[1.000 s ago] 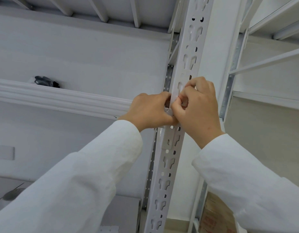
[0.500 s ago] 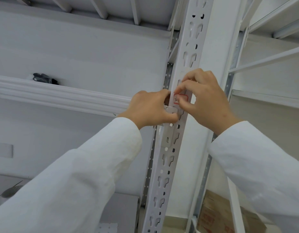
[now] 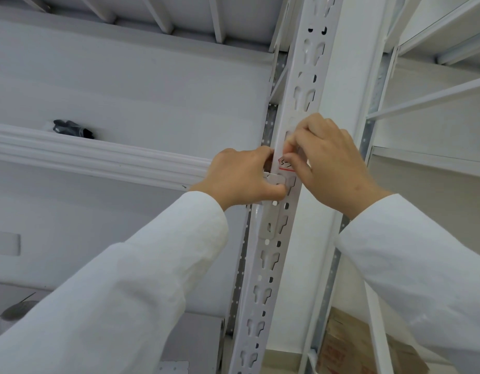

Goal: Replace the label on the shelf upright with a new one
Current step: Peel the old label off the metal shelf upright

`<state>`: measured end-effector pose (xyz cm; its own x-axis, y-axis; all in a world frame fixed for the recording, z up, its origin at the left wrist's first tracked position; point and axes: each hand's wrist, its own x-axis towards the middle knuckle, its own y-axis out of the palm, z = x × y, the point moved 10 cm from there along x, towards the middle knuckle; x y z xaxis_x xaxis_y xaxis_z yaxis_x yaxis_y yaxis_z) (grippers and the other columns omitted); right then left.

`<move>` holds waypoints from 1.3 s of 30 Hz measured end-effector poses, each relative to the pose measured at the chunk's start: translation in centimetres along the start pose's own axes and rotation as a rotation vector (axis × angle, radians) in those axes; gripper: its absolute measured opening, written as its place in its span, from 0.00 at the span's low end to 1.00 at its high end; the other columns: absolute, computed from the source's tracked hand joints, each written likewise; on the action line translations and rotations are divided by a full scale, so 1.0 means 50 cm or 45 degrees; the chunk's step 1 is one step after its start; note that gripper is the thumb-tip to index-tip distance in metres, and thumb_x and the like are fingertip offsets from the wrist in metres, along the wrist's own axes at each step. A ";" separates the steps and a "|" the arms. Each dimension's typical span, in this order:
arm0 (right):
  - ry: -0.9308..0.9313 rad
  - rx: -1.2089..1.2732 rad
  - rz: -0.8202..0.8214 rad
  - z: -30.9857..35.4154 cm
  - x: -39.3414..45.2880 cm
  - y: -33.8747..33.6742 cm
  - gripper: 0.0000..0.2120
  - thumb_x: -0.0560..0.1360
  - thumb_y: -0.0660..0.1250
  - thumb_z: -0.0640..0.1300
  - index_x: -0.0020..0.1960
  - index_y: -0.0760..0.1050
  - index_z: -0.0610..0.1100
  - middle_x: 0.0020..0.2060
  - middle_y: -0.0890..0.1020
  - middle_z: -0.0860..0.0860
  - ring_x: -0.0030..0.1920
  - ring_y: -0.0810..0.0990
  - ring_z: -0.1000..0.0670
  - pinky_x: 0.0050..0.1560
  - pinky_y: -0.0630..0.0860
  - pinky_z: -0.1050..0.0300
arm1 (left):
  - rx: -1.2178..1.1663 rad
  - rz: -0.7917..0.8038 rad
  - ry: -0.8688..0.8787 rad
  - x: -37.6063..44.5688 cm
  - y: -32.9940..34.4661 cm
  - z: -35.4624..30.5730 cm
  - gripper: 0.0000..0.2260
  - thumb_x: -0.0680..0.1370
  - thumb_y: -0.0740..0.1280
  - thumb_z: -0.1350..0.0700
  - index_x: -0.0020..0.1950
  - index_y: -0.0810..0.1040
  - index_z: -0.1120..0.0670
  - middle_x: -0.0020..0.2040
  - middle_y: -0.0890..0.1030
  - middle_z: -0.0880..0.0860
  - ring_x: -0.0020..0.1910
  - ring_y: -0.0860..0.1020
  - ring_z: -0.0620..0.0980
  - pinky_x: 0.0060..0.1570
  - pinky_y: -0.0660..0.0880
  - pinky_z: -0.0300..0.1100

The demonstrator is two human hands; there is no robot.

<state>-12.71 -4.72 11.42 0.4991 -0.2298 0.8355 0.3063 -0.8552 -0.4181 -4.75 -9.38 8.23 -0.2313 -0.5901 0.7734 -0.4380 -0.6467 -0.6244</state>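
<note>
- The right hand [image 3: 328, 168] pinches the red-edged label [image 3: 286, 166] against the shelf upright [image 3: 263, 265], fingertips curled onto its upper edge.
- The left hand [image 3: 241, 179] grips a small white piece, possibly backing, at the upright's left edge.
- Status: a label sits on the upright; whether it is the old or the new one cannot be told.

Up on the long white shelf beam [image 3: 98, 155] to the left lies a small dark bundle [image 3: 71, 128], too crumpled to identify. Below it, a pale square wall plate [image 3: 7, 243] sits flush on the wall. Low on the right, a brown cardboard box [image 3: 349, 349] with red print stands behind the racking. A grey rounded object [image 3: 19, 310] shows at the bottom left, blurred.
</note>
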 end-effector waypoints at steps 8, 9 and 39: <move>-0.017 0.033 -0.005 -0.010 0.001 -0.009 0.03 0.71 0.70 0.44 0.43 0.78 0.45 0.41 0.75 0.47 0.41 0.70 0.47 0.41 0.68 0.50 | -0.006 0.005 0.004 0.001 0.000 0.000 0.14 0.69 0.65 0.43 0.38 0.62 0.47 0.32 0.73 0.45 0.29 0.68 0.41 0.31 0.58 0.35; -0.016 0.022 -0.008 -0.007 0.003 -0.010 0.03 0.71 0.70 0.43 0.42 0.78 0.44 0.41 0.75 0.47 0.41 0.70 0.47 0.41 0.68 0.51 | -0.003 0.004 0.003 0.001 0.000 0.000 0.14 0.69 0.65 0.43 0.39 0.62 0.48 0.31 0.73 0.46 0.29 0.68 0.41 0.31 0.58 0.35; -0.007 -0.048 0.161 -0.011 0.004 0.011 0.03 0.76 0.62 0.42 0.45 0.74 0.45 0.39 0.73 0.52 0.42 0.70 0.48 0.43 0.63 0.54 | -0.003 -0.009 0.018 -0.001 -0.007 -0.007 0.14 0.69 0.65 0.42 0.44 0.66 0.49 0.36 0.76 0.45 0.36 0.72 0.49 0.32 0.58 0.32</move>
<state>-12.89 -5.49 11.54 0.5364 -0.3341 0.7750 0.2101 -0.8365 -0.5060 -4.89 -8.96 8.44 -0.2404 -0.5784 0.7795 -0.4420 -0.6497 -0.6185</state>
